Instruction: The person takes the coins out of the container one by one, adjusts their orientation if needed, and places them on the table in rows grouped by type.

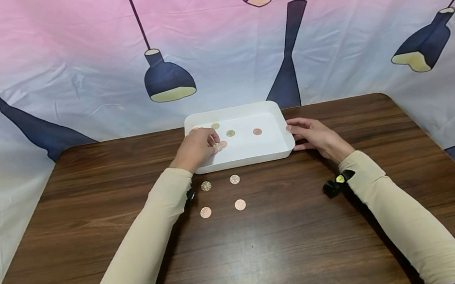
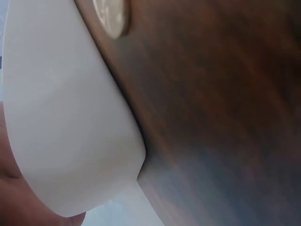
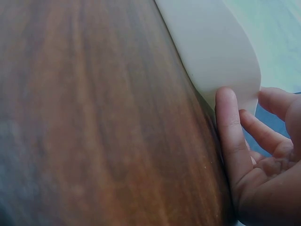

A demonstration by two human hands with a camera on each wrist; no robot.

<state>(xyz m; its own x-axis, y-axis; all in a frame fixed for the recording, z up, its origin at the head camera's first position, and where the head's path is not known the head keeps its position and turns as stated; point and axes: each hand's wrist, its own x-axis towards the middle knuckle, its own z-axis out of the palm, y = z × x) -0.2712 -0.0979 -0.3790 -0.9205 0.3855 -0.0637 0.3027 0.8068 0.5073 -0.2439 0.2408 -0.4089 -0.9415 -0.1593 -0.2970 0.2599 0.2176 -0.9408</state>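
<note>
A shallow white tray stands near the table's far edge. My left hand reaches over its left side and pinches a silvery coin low inside; a copper coin lies right beside it. Farther in the tray are two yellowish coins and another copper coin. My right hand touches the tray's right end with extended fingers, and in the right wrist view a fingertip rests against the outer wall. In the left wrist view the tray wall hides most of the left hand.
In front of the tray, several coins lie on the brown wooden table: a yellowish coin, a silvery coin and two copper coins. A cloth printed with lamps hangs behind the table.
</note>
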